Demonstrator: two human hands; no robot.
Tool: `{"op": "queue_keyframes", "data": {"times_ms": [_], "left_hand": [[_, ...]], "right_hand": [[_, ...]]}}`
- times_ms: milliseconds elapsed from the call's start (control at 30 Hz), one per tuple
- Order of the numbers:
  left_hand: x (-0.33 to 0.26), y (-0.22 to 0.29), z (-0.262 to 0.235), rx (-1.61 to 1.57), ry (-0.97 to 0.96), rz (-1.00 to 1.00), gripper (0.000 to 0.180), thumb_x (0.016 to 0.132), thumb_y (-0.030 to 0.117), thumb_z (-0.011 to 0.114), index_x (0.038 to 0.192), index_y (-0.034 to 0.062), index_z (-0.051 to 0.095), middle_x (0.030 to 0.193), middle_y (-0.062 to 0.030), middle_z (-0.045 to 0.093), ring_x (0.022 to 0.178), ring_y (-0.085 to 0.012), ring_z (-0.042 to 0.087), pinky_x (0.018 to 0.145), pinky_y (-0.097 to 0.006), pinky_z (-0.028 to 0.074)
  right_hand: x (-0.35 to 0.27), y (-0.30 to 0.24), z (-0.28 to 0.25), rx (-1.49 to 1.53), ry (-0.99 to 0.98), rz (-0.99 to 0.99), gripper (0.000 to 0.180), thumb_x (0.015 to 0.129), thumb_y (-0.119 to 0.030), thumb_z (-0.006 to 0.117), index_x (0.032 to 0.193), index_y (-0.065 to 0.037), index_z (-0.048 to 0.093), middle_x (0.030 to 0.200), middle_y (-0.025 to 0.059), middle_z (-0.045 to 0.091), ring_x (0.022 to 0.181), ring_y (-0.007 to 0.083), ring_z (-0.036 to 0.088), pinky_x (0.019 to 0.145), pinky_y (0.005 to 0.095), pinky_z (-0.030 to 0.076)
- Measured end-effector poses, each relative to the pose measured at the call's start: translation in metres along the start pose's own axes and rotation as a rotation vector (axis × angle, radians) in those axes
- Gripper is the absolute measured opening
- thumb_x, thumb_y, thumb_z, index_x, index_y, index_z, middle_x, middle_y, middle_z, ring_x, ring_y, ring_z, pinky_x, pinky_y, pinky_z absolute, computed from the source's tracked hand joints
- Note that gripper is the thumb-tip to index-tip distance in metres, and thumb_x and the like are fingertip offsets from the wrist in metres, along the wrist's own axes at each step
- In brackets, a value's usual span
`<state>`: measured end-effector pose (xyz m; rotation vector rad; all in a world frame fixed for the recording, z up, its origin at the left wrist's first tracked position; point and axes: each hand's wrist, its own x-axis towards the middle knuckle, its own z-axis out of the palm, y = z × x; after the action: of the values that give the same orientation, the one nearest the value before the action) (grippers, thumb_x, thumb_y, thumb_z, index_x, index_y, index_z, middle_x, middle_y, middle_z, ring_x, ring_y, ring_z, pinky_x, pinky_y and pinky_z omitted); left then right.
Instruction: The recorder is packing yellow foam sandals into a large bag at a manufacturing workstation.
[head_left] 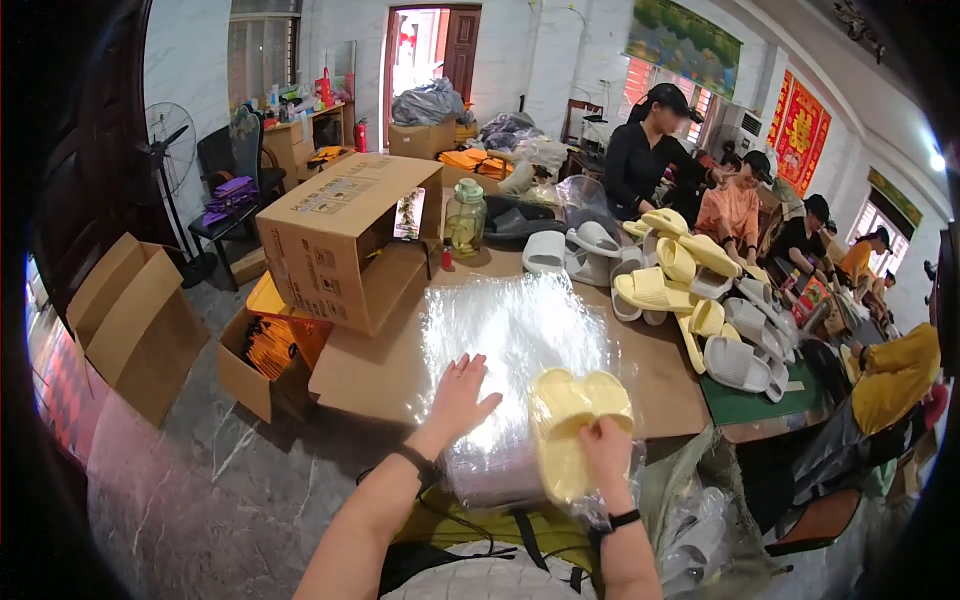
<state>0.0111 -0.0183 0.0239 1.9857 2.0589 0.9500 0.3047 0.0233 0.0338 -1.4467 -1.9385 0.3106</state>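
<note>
Yellow slippers [560, 455]: a pair at the near right of the clear plastic bags [520, 320], soles down, straps up — you have them just in front of you.
Right hand [605, 455]: your fingers are curled closed on the pair near its straps; whether they also pinch film, I cannot tell.
Left hand [462, 395]: palm down on the bags, left of the pair, your fingers open and spread.
Slipper heap [650, 290]: yellow and grey ones piled to your far right.
Carton [325, 250]: on its side at your far left, a lit phone [408, 213] at its opening — a glass jar [465, 220] stands right of it.
Co-workers [640, 165]: several people along the far right.
</note>
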Motion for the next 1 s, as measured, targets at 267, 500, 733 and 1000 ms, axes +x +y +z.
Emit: {"op": "queue_keyframes", "data": {"times_ms": [267, 500, 733, 1000], "left_hand": [[0.000, -0.005, 0.005, -0.008, 0.049, 0.036, 0.074, 0.090, 0.040, 0.060, 0.142, -0.0077, 0.038, 0.145, -0.0252, 0.046, 0.142, -0.0445, 0.032, 0.119, -0.051, 0.021], [0.008, -0.015, 0.025, 0.038, 0.209, 0.159, 0.059, 0.086, 0.028, 0.070, 0.131, -0.0032, 0.051, 0.140, -0.0247, 0.050, 0.131, -0.0451, 0.044, 0.113, -0.055, 0.029], [0.006, 0.003, 0.009, -0.002, 0.062, 0.006, 0.069, 0.087, 0.027, 0.065, 0.144, -0.0043, 0.042, 0.144, -0.0234, 0.048, 0.141, -0.0395, 0.035, 0.120, -0.047, 0.021], [0.011, -0.007, 0.021, 0.008, 0.051, 0.063, 0.069, 0.089, 0.031, 0.065, 0.145, -0.0020, 0.042, 0.146, -0.0222, 0.047, 0.141, -0.0395, 0.034, 0.119, -0.046, 0.023]], "right_hand": [[-0.063, 0.117, -0.127, -0.181, 0.328, 0.179, 0.014, 0.080, -0.013, 0.068, 0.081, -0.001, 0.061, 0.072, 0.0145, 0.063, 0.064, 0.0281, 0.061, 0.060, 0.0387, 0.048], [-0.122, 0.301, -0.210, -1.103, 0.373, 0.591, 0.020, 0.088, -0.021, 0.060, 0.081, -0.003, 0.063, 0.081, 0.0193, 0.068, 0.077, 0.0376, 0.066, 0.068, 0.0464, 0.052], [-0.182, 0.343, -0.166, -0.624, 0.025, 0.872, 0.033, 0.085, -0.030, 0.066, 0.094, 0.000, 0.073, 0.095, 0.0222, 0.071, 0.090, 0.0359, 0.069, 0.077, 0.0479, 0.055], [-0.154, 0.381, -0.162, -0.550, 0.033, 0.872, 0.037, 0.080, -0.033, 0.070, 0.096, 0.001, 0.072, 0.097, 0.0228, 0.071, 0.092, 0.0382, 0.068, 0.082, 0.0481, 0.053]]}}
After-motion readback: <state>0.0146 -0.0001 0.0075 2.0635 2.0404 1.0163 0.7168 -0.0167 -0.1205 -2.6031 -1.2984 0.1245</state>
